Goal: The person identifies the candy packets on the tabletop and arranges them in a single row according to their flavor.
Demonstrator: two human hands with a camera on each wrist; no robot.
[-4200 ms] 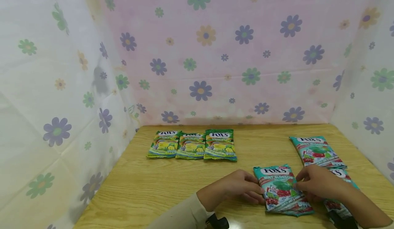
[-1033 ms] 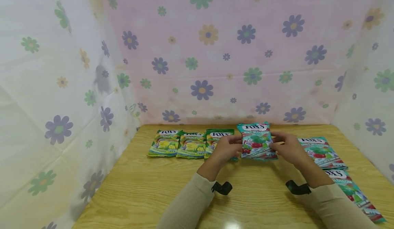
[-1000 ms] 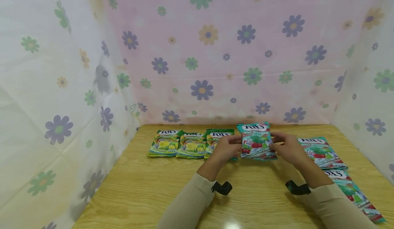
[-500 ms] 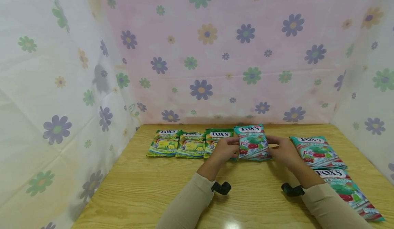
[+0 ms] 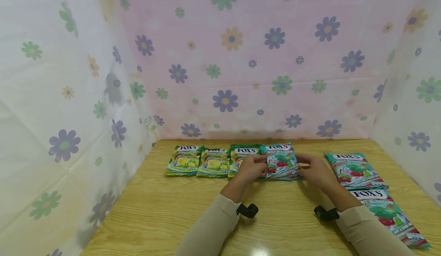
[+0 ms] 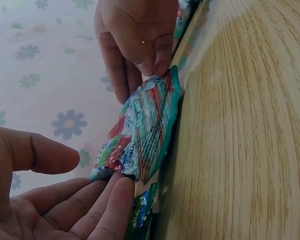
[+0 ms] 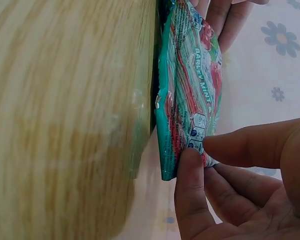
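Observation:
A teal Mint Blossom candy bag (image 5: 281, 162) is at the back of the table, right beside a row of green Spring Tea candy bags (image 5: 215, 162). My right hand (image 5: 318, 173) pinches its right edge; the right wrist view shows thumb and forefinger together on the bag (image 7: 192, 90). My left hand (image 5: 247, 170) is at the opposite edge, partly covering the nearest green bag. In the left wrist view its fingers (image 6: 102, 207) reach out straight against the bag (image 6: 145, 127), with the thumb (image 6: 52, 154) held apart.
Two more teal candy bags lie at the right, one farther back (image 5: 356, 170) and one nearer (image 5: 392, 217), partly behind the right sleeve (image 5: 368, 229). Flowered cloth (image 5: 255, 57) encloses the wooden table (image 5: 165, 214) at the back and both sides.
From the table's front right, the teal bag has been carried to the back. Over the last second both hands' bag has shifted left and lowered beside the green row, my right hand moving along.

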